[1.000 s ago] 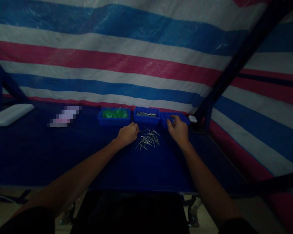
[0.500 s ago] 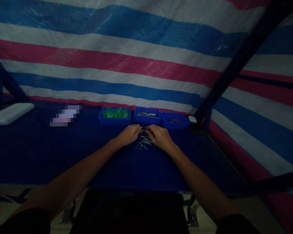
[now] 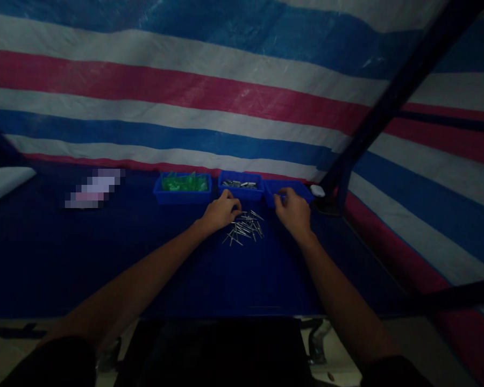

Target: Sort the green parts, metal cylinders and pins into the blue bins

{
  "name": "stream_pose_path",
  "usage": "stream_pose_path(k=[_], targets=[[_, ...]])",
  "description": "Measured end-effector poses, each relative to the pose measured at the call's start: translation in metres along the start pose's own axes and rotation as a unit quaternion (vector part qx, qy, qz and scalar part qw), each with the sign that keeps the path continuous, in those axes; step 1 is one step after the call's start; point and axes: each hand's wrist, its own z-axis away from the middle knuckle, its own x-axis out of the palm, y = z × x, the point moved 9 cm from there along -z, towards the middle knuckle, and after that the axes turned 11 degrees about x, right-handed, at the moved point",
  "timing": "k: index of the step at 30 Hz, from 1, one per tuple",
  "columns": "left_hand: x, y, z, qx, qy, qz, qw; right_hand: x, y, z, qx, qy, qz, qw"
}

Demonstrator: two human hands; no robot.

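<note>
Just left of a loose pile of thin metal pins [image 3: 244, 228] is my left hand [image 3: 221, 210]. Its fingers are bent together near the pile's upper edge, and whatever they hold is too small to make out. My right hand [image 3: 294, 212] is over the front of the right blue bin [image 3: 302, 188], thumb and forefinger curved with a small gap between them. Nothing shows in that gap, and the hand hides part of the bin's inside. The middle blue bin [image 3: 242, 192] holds short silvery metal pieces [image 3: 244, 185].
A left blue bin [image 3: 181, 197] contains green plastic pieces [image 3: 183, 183]. A small white object [image 3: 317, 191] sits right of the bins. At far left lie a blurred-out item [image 3: 94, 188] and a white object [image 3: 6, 183]. Striped sheeting [image 3: 185, 102] and dark frame bars [image 3: 371, 123] enclose the blue table [image 3: 105, 258].
My hands were together above the pins with a thin pin between them; now they are apart. My right hand has moved right to the bin, leaving the pile more visible. The view has shifted slightly.
</note>
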Motion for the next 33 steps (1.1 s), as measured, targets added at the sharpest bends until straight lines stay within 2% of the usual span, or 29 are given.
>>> stream_pose_path(k=[4, 6, 10, 17, 19, 21, 24, 26, 27, 30, 33], targets=[[0.000, 0.003, 0.007, 0.003, 0.013, 0.020, 1.000, 0.020, -0.053, 0.027, -0.150, -0.095, -0.059, 0.982], [-0.002, 0.005, 0.008, 0.015, 0.027, 0.071, 0.997, 0.024, -0.068, 0.038, -0.200, -0.120, -0.066, 0.970], [-0.008, 0.005, 0.006, 0.020, 0.066, 0.174, 0.982, 0.023, -0.074, 0.047, -0.236, -0.120, -0.064, 0.962], [-0.015, 0.007, 0.009, 0.003, 0.103, 0.287, 0.952, 0.018, -0.076, 0.048, -0.251, -0.116, -0.052, 0.960], [-0.017, 0.005, 0.011, -0.012, 0.105, 0.261, 0.959, 0.014, -0.074, 0.043, -0.242, -0.105, -0.043, 0.964], [-0.015, 0.004, 0.011, -0.016, 0.078, 0.203, 0.976, 0.003, -0.060, 0.027, -0.189, -0.055, -0.033, 0.980], [-0.003, 0.008, 0.009, 0.002, -0.001, 0.117, 0.993, -0.016, -0.015, -0.001, -0.025, 0.040, -0.001, 0.999], [0.004, 0.011, 0.009, 0.010, -0.035, 0.082, 0.996, -0.019, 0.014, -0.011, 0.064, 0.046, 0.022, 0.997], [0.006, 0.012, 0.008, 0.009, -0.042, 0.072, 0.996, -0.017, 0.023, -0.013, 0.087, 0.036, 0.028, 0.995], [0.008, 0.010, 0.009, -0.014, -0.044, 0.063, 0.997, -0.009, 0.024, -0.011, 0.072, 0.004, 0.007, 0.997], [0.004, 0.008, 0.009, -0.023, -0.013, 0.087, 0.996, 0.004, -0.006, 0.001, -0.022, -0.046, -0.057, 0.997]])
